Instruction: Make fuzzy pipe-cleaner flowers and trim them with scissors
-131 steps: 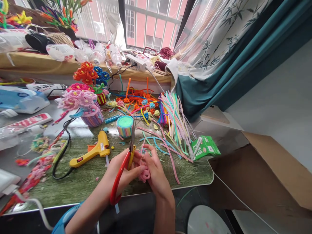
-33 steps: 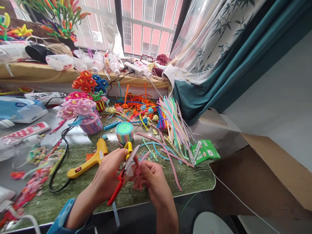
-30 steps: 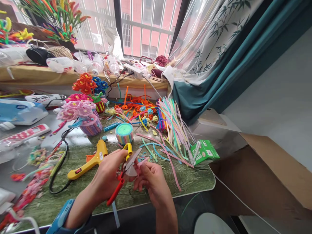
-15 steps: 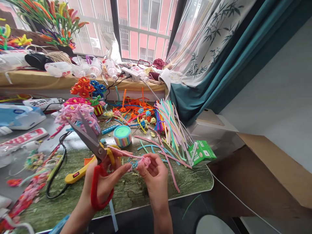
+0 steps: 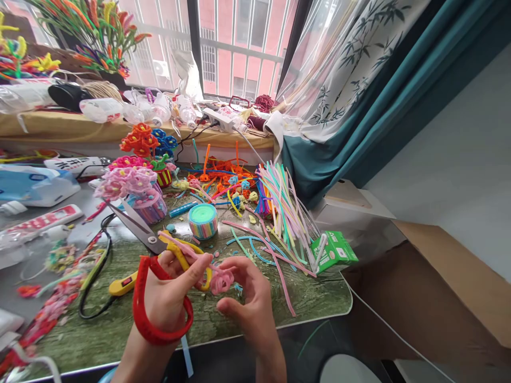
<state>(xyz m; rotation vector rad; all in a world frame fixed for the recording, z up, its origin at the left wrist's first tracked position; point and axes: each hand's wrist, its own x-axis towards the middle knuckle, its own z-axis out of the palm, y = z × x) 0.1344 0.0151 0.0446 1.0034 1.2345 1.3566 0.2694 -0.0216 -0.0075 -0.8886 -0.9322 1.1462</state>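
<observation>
Probably light, soft and easily squashed, the pink flower (image 5: 221, 283) is best held by its bendy stem (image 5: 184, 246) — it looks fuzzy, curled into loops, on the near side of the striped pot (image 5: 203, 230). The left hand (image 5: 167, 298) pinches that stem, scissors (image 5: 142, 284) round its palm; nearer than the pot, the right hand (image 5: 252, 293) curves, thumb and fingers wide.

You have room over the green wood-grained tabletop (image 5: 319, 293) right of your right hand (image 5: 249, 298), across one flat pink fuzzy stem (image 5: 284, 284); ahead, a round striped mint-topped tub (image 5: 203, 222) blocks you; leftward, spread red-and-yellow-handled metal scissors (image 5: 154, 242) do.
</observation>
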